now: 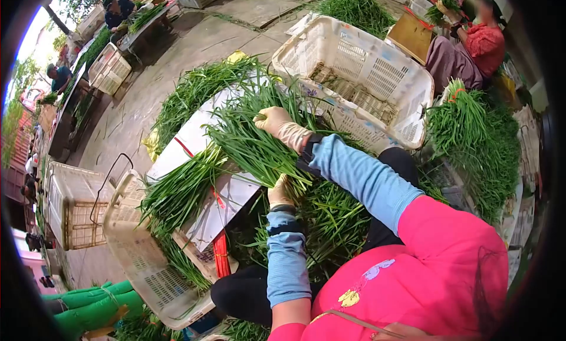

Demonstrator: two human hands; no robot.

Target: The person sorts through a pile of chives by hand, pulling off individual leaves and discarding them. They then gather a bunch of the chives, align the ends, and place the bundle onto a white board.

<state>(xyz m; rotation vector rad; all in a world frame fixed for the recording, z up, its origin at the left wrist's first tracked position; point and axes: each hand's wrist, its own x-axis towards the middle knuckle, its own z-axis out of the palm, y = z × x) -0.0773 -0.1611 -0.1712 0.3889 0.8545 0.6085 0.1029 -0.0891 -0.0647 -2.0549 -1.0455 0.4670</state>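
Observation:
In gloves, my left hand (282, 192) is closed around the pale stem ends of a loose bunch of garlic chives (256, 143). My right hand (280, 124) lies over the leaves higher up, its fingers curled and gripping some of them. The bunch rests above a white board (203, 124). To its left, a smaller pile of garlic chives (186, 190) lies across the board on a red strip (217, 197). Another heap of chives (194, 99) covers the board's far edge. More loose chives (333, 223) fill the space below my hands.
A large white plastic crate (383, 61) stands beyond my right arm, another crate (156, 276) to the left. A hanging bundle of red strips (221, 255) is near my knee. At right sit tied chives (463, 120) and a person in red (483, 46). Green rolls (94, 302) lie lower left.

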